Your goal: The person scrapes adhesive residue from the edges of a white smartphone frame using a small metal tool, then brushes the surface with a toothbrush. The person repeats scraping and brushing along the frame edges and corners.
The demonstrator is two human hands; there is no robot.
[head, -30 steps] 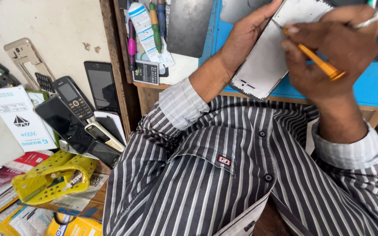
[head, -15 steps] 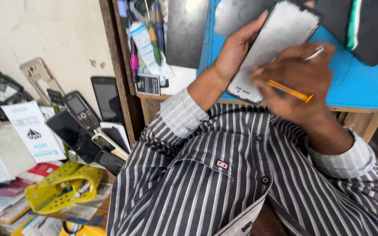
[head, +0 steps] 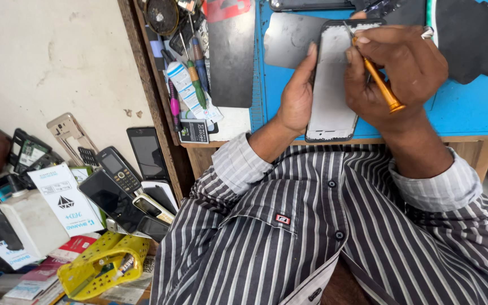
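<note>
Head view, looking down over a black-and-white striped shirt (head: 289, 248): at the far left, off the worktop, old mobile handsets (head: 117, 169) with keypads and dark screens lean against a pale wall (head: 57, 62), with white cardboard boxes (head: 63, 197) and a yellow perforated plastic basket (head: 103, 271) below them. Along the left edge of the wooden worktop (head: 199, 149) stand screwdrivers with green, blue and pink handles (head: 196, 79) beside a white tube (head: 184, 87), and a dark flat rectangular panel (head: 231, 56) lies just right of them. A blue mat (head: 470, 113) covers the rest of the worktop. The left hand (head: 296, 99) grasps the left long edge of a phone frame (head: 334, 85), a tall rounded rectangle with a thin black rim and a bare silvery-grey inner face, its lower end marked with small cutouts; the thumb lies up along that rim. The frame is held upright over the front edge of the worktop, its bottom end level with that edge. The right hand (head: 396, 73) is closed around an orange-handled precision screwdriver (head: 377, 76), whose thin metal tip meets the frame's upper right corner. Black flat panels (head: 475, 39) lie at the back right corner of the mat.
</note>
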